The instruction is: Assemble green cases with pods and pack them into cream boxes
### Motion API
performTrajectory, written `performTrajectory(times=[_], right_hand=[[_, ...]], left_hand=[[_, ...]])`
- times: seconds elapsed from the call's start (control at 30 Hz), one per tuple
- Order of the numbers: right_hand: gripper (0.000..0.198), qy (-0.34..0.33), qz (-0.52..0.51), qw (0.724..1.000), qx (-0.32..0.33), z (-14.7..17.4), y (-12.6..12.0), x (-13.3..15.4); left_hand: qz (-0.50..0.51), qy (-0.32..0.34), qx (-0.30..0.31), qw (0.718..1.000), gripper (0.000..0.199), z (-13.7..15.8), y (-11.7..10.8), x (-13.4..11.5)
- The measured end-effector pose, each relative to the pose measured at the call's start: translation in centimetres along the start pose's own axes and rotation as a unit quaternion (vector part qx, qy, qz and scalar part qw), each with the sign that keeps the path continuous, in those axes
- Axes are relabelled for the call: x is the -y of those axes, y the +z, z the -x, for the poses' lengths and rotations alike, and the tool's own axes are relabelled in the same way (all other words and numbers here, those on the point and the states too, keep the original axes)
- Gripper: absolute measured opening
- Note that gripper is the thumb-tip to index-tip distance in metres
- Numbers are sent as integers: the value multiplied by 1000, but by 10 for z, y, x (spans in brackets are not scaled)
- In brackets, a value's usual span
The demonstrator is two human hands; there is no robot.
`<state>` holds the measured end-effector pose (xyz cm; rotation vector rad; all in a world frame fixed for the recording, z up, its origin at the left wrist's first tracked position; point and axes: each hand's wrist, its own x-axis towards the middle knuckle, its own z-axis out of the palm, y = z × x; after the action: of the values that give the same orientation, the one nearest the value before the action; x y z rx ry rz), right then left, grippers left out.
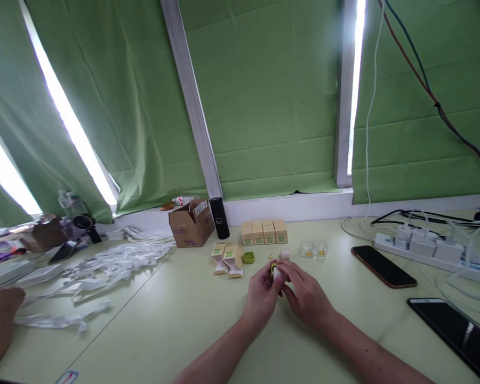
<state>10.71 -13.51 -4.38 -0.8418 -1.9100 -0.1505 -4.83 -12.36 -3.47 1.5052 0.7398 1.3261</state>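
A small round green-and-white piece (274, 271) is held up between both hands, over the table. My left hand (262, 290) is closed around it from the left, thumb in front. From the right, the fingers of my right hand (304, 290) pinch at the same piece; they cover part of it, so its exact kind does not show. Just beyond the fingers lie a tiny yellowish part (270, 256) and a small pale pink block (285, 254). To their left sits a green square tray-like part (248, 258). Two clear containers (313, 249) with yellow bits inside stand to the right.
Several small tan boxes (264, 233) stand in a row, with two opened ones (228, 260) nearer. Behind are a cardboard box (191, 224) and a black cylinder (219, 218). Phones (384, 266) and a power strip (432, 256) lie right. White strips (124, 258) and another person's hand (4, 301) are left.
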Motion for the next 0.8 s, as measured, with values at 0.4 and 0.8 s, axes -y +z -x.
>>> performTrajectory(times=[0.4, 0.8], right_hand=[[37, 168, -156, 973, -6, 2, -2, 3], [61, 381, -456, 802, -65, -10, 1, 6]], left_hand=[[-31, -65, 2, 997, 87, -2, -6, -7], [-196, 75, -81, 974, 30, -5, -21, -3]])
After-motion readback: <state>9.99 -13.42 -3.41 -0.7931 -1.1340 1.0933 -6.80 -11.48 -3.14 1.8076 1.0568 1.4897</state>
